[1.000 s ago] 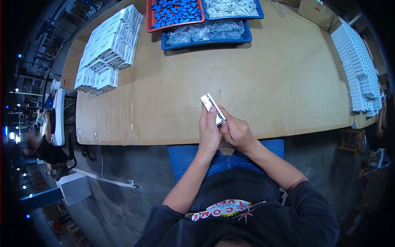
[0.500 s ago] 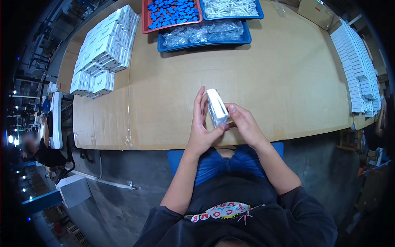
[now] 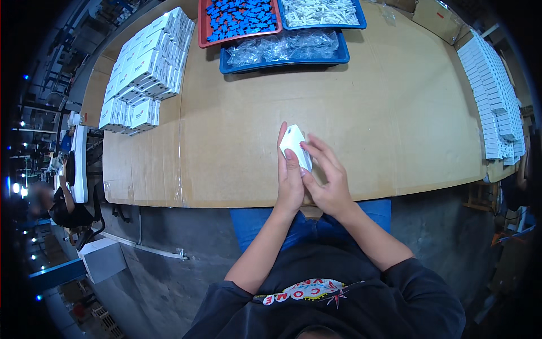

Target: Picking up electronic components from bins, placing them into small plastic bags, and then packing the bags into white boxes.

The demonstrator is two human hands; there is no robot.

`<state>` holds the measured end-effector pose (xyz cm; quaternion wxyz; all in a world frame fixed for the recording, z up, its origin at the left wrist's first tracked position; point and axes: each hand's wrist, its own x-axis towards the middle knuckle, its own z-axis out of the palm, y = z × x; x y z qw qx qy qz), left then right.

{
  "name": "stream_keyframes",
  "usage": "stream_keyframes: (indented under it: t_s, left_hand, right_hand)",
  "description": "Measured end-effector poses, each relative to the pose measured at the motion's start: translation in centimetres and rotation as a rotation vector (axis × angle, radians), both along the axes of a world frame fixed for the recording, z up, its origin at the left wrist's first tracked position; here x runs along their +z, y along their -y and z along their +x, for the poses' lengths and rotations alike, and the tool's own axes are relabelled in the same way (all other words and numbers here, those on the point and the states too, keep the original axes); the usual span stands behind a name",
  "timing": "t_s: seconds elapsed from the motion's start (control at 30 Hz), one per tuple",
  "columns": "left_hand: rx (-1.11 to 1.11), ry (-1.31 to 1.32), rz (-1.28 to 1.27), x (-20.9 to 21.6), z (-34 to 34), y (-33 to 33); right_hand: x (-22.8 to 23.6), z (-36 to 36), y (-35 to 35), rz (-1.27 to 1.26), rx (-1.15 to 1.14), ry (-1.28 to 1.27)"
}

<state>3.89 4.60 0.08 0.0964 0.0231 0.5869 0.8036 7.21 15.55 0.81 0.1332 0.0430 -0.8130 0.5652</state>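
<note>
A small white box (image 3: 292,140) is held up between my two hands above the near middle of the table. My left hand (image 3: 289,183) is closed around its left side, with the thumb lying across its face. From the right, my right hand (image 3: 330,183) grips the box too, its fingertips on the right edge and its thumb at the lower end. Part of the box is hidden behind my fingers.
White boxes (image 3: 138,70) stand stacked at the left and more white boxes (image 3: 494,96) at the right. Along the far side are a red tray (image 3: 203,42) of blue pieces, a blue tray (image 3: 364,20) of white pieces, and another blue tray (image 3: 237,69) with clear plastic bags. A person (image 3: 70,209) is at far left.
The white box has been turned so that a broader white face shows. My left thumb has moved up onto that face, and my right fingers now reach farther up its right edge.
</note>
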Motion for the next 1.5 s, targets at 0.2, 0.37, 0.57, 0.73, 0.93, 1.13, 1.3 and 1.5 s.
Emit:
stream_keyframes:
  t_s: [0.2,0.37,0.57,0.73,0.93,1.13,1.3,1.5]
  left_hand:
    - [0.018,-0.070,0.063,0.1,0.4,-0.7]
    - [0.014,-0.091,0.067,-0.2,0.6,-0.5]
    - [0.059,-0.086,0.124,0.2,1.2,-0.9]
    - [0.043,-0.076,0.147,-0.2,1.5,-0.6]
    - [0.044,-0.022,0.253,-1.0,1.5,-0.4]
    - [0.056,-0.086,0.188,-0.6,0.8,0.0]
    - [0.046,-0.240,-0.076,-0.5,0.9,0.8]
    - [0.087,-0.440,-0.372,-1.1,0.5,1.1]
  right_hand:
    - [-1.5,0.5,0.9,-0.028,0.030,-0.121]
    - [-1.9,0.6,0.8,0.036,0.036,-0.219]
    - [-1.9,0.9,1.4,0.047,-0.014,-0.271]
    - [-2.0,1.3,1.5,0.057,-0.029,-0.256]
    - [-2.1,1.5,1.5,0.012,-0.004,-0.224]
    - [-1.3,0.8,1.5,-0.313,0.014,-0.004]
    - [1.8,0.3,0.4,-0.855,0.057,0.465]
    - [1.5,0.2,1.4,-0.815,0.033,0.425]
